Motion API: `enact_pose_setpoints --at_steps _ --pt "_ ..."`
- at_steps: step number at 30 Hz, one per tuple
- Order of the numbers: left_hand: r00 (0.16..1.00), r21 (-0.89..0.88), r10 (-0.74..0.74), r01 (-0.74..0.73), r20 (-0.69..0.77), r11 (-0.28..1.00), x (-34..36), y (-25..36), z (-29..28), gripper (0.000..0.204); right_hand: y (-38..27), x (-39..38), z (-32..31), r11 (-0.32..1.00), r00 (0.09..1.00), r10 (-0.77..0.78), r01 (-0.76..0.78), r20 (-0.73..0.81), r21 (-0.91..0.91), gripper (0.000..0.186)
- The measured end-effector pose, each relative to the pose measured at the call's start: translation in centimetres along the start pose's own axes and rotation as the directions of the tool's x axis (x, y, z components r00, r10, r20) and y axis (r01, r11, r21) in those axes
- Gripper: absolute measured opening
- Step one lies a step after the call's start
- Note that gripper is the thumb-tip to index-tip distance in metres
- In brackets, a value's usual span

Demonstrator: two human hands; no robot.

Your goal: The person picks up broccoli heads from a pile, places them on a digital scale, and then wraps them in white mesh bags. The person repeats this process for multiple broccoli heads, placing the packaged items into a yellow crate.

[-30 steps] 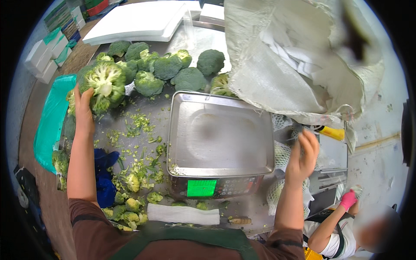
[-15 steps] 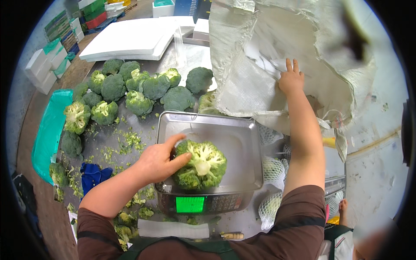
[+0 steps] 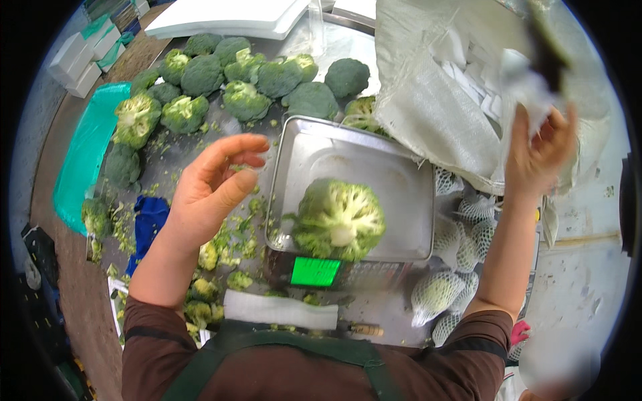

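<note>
Currently | left hand (image 3: 208,187) wide | right hand (image 3: 543,148) gripping white piece (image 3: 523,83) | broccoli (image 3: 341,220) on scale (image 3: 404,224) | green display (image 3: 315,272) illegible

White slab (image 3: 227,17) lies along upper edge, left of centre. White boxes (image 3: 71,59), upper left. Teal plastic (image 3: 85,157), left. Blue cloth (image 3: 150,222) crumpled, centre-left.

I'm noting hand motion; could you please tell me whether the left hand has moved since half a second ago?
Yes, leftward: the left hand reached over the scale tray to the broccoli; now the hand is open, left of the tray.
</note>
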State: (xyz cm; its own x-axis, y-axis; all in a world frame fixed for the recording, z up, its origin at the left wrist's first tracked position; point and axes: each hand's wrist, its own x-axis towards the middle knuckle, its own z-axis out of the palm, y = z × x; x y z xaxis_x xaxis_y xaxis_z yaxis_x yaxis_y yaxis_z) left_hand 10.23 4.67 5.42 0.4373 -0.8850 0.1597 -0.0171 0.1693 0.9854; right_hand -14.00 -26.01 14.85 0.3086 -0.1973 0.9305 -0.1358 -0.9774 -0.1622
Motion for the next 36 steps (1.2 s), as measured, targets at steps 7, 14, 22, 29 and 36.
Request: enact_pose_setpoints --at_steps 7,14,22,29,36 --pt "0.968 -0.253 0.204 -0.163 0.146 0.954 -0.3 6.6 6.0 0.065 -17.7 -1.2 -0.2 0.736 0.847 0.26 -0.485 0.464 0.473 0.051" --pt "0.978 -0.206 0.196 -0.178 0.072 0.962 -3.1 5.9 3.8 0.062 -19.7 -4.5 2.5 0.436 0.638 0.397 -0.764 0.66 0.476 0.026" --pt "0.965 -0.639 -0.233 0.252 0.116 0.727 -8.5 3.0 6.9 0.058 -22.0 -11.2 3.2 0.874 0.973 0.123 -0.2 0.197 0.442 0.026" --pt "0.855 -0.278 -0.499 0.519 0.143 0.809 -14.7 -4.7 6.1 0.03 -23.8 -17.9 -0.5 0.527 0.623 0.387 -0.754 0.68 0.391 0.017" --pt "0.938 0.156 0.117 -0.069 -0.326 0.985 -9.1 -2.4 0.8 0.052 -17.3 -16.6 -1.8 0.824 0.829 0.511 -0.548 0.227 0.145 0.016"
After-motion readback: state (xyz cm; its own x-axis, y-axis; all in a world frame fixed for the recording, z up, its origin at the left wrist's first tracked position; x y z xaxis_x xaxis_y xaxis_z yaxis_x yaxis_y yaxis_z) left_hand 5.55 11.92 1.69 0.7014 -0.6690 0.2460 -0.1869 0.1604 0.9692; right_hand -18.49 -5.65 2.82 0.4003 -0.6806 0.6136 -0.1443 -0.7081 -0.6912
